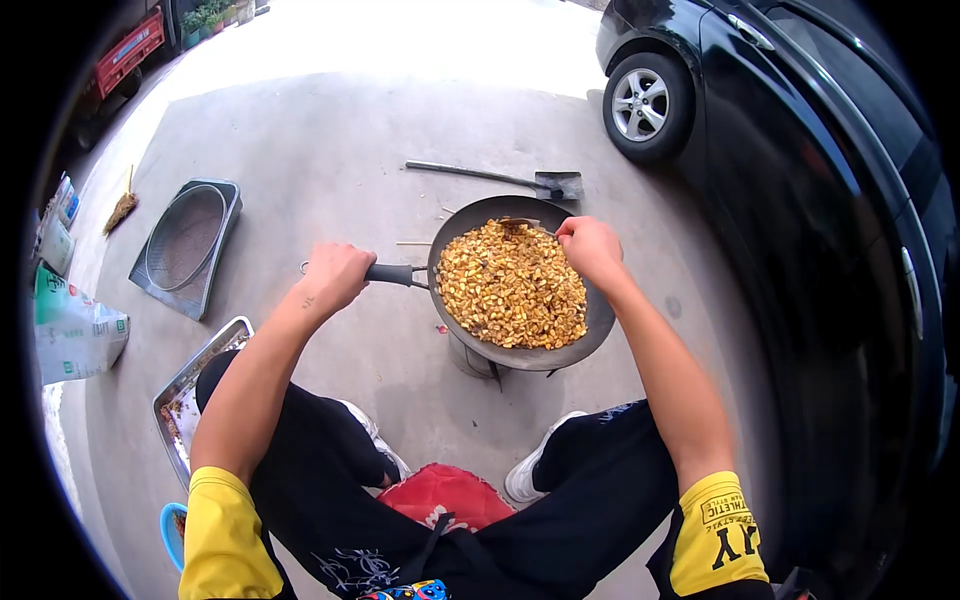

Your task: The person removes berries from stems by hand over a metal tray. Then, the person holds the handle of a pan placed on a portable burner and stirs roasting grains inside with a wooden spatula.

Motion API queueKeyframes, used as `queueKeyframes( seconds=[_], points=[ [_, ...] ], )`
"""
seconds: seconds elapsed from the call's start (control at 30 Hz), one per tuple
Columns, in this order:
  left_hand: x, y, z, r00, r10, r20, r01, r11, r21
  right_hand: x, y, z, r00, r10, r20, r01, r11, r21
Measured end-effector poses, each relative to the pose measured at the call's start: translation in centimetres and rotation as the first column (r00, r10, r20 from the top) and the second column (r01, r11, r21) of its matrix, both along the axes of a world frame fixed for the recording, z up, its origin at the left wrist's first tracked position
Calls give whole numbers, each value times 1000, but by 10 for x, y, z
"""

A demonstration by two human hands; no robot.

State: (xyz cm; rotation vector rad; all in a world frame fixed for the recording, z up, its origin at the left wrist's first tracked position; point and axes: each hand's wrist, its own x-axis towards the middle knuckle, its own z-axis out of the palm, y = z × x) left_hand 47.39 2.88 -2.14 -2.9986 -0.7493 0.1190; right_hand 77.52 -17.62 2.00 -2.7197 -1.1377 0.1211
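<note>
A dark wok (598,320) full of small golden-brown pieces (510,285) sits on a low round stove (470,358), partly hidden beneath it. My left hand (338,273) is closed around the end of the wok's black handle (388,274). At the wok's upper right rim, my right hand (590,248) is closed on a metal spoon (520,222). The spoon's head lies among the pieces near the far rim, and my fingers cover most of its handle.
Beyond the wok lies a long-handled shovel (558,186). A black car (790,230) stands at right. To the left are a tray with a round sieve (187,237), a metal tray (242,325), a blue basin (170,535), a plastic bag (85,335) and a hand broom (122,213).
</note>
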Motion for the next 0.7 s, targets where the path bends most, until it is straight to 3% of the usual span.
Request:
queueKeyframes(
  seconds=[0.1, 0.43, 0.57, 0.7],
  points=[
    [-2, 0, -2, 999, 7, 32, -8, 1000, 13, -17, 17, -14, 987, 46, 153, -20, 985, -171],
    [1, -2, -1, 999, -18, 43, 17, 999, 28, -42, -21, 6, 990, 136, 27, -119, 936, -331],
    [1, 4, -8, 998, -15, 66, 15, 1000, 1, -36, -57, -1, 991, 132, -1, -128, 954, -270],
    [1, 1, -6, 998, 14, 66, -14, 1000, -8, -44, -94, 49, 989, 126, 83, -107, 974, -200]
  ],
)
